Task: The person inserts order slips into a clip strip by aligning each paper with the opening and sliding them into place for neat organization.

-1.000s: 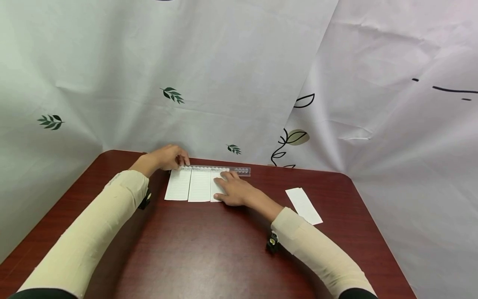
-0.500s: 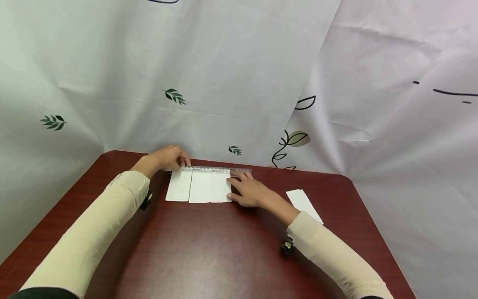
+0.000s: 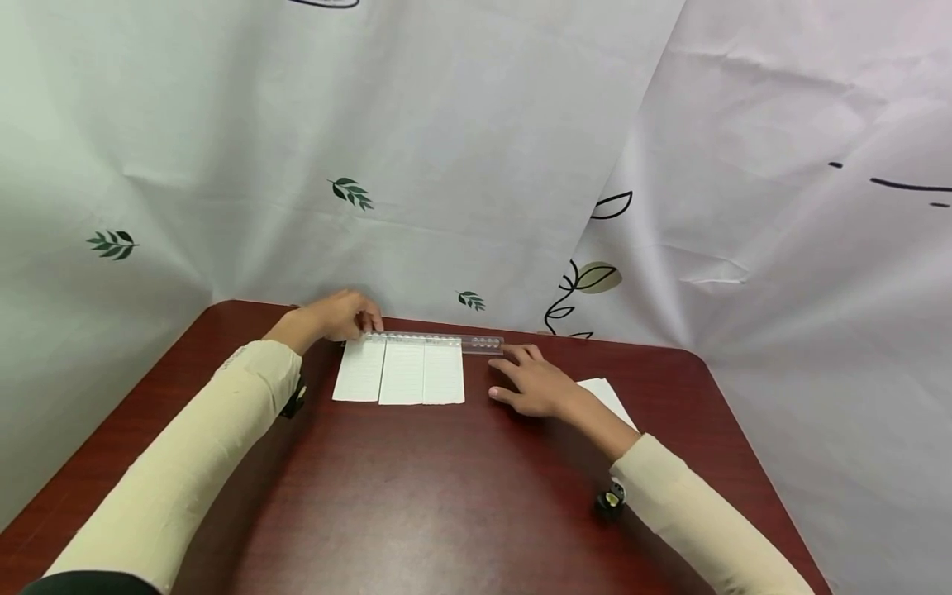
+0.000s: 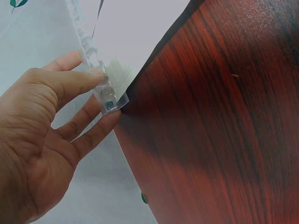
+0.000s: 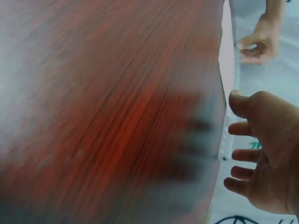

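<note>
A clear plastic ticket rail with a row of round balls lies near the table's far edge. Three white lined slips, a left one, a middle one and a right one, hang from it side by side, flat on the table. My left hand pinches the rail's left end; in the left wrist view the thumb lies on top and fingers below. Just off the rail's right end, my right hand hovers with spread fingers, holding nothing.
Another white slip lies to the right, partly hidden behind my right forearm. The dark red wooden table has rounded far corners. A pale fabric backdrop with printed leaves stands right behind it.
My right hand has come off the rightmost slip and moved right, past the rail's end. My left hand keeps its pinch on the rail.
</note>
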A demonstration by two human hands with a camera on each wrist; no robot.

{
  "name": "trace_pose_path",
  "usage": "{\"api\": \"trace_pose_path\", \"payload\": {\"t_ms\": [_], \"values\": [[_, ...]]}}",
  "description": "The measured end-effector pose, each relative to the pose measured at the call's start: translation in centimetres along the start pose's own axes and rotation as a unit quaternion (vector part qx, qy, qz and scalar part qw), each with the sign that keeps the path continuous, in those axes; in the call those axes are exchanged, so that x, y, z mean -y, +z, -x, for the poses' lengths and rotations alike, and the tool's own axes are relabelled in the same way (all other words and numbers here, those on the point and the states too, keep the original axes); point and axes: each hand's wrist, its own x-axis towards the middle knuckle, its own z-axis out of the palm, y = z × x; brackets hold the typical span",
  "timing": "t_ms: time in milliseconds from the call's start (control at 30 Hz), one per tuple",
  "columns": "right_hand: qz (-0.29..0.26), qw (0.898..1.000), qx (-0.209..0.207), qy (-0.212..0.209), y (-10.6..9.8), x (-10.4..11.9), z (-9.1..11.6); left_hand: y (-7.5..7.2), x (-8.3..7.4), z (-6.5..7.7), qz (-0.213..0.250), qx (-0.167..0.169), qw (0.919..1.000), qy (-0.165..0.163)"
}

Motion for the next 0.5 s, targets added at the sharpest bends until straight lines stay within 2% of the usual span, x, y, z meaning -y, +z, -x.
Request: {"api": "trace_pose_path", "payload": {"t_ms": [200,500], "values": [[-0.002,1.0,-0.004,0.025,0.3,-1.3,2.0,0.9,0.4,0.2,0.014,0.007,0.9999,0.0],[-0.003,0.997,-0.034,0.064,-0.7,-3.1,4.5,-0.2,-0.2,0.2,0.013,0.003,0.9998,0.012]]}}
